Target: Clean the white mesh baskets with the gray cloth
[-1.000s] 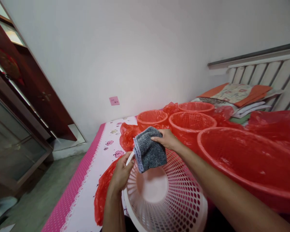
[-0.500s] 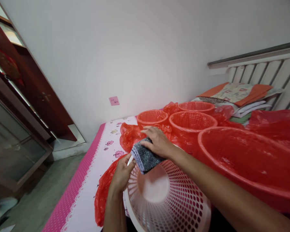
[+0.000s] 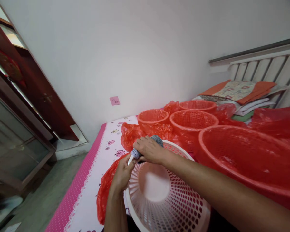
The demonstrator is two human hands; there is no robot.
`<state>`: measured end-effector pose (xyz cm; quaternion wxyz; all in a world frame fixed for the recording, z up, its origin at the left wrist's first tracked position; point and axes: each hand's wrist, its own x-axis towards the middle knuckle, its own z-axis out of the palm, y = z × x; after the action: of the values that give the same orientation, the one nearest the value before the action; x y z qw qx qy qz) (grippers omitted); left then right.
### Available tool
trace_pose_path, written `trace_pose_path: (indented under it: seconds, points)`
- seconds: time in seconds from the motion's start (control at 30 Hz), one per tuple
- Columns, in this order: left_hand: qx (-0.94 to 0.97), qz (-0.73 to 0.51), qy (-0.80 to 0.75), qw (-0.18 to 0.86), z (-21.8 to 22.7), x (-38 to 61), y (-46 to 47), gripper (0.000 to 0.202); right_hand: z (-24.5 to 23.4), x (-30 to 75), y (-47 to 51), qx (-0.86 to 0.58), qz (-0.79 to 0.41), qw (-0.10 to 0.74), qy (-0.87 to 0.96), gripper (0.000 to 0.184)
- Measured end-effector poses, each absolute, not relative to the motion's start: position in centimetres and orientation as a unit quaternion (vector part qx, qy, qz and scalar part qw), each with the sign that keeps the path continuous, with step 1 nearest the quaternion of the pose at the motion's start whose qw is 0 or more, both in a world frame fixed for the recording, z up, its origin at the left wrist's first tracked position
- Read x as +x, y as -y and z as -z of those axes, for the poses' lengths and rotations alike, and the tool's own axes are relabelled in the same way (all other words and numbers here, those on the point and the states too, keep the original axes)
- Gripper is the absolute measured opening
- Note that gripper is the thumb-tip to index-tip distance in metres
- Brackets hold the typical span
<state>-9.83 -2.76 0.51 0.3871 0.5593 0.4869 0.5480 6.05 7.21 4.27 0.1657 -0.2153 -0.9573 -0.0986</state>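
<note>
- The left hand has its fingers closed on the rim of the pale basket, thumb on top, at the rim's far left side
- The right hand grips the grey cloth, fingers curled over it; the cloth is bunched, one end showing past the knuckles and its lilac edge showing near the left hand
- The cloth lies against the rim of the pale basket, just beside the left hand's grip; how far it wraps around the rim cannot be told, as the right hand covers most of it
- The pale basket is tilted, its mouth towards the wearer, its round bottom and perforated wall in plain view below the hands
- To the right stands a large red basket, with a medium red basket and two smaller ones beyond it
- A red plastic bag lies by the left forearm on the patterned sheet, and more crumpled red plastic sits beyond the hands
- A pink note is on the white wall
</note>
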Motion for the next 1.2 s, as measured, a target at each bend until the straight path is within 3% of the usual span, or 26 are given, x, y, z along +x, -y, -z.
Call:
trace_pose_path:
  seconds: [0.37,0.87,1.2]
  points:
    - [0.554,-0.526,-0.526,0.374,-0.3,-10.4,2.9,0.036,-4.3,8.9,-10.2,-0.273,0.016,0.188,0.943,0.050]
    - [0.522,-0.555,-0.522,0.384,0.3,-10.9,2.7,0.036,-2.7,11.9,-10.5,-0.432,-0.038,0.197,0.880,0.046]
    - [0.490,-0.561,-0.526,0.412,0.9,-12.0,2.7,0.042,-1.8,14.4,-9.2,-0.503,-0.092,0.204,0.835,0.028]
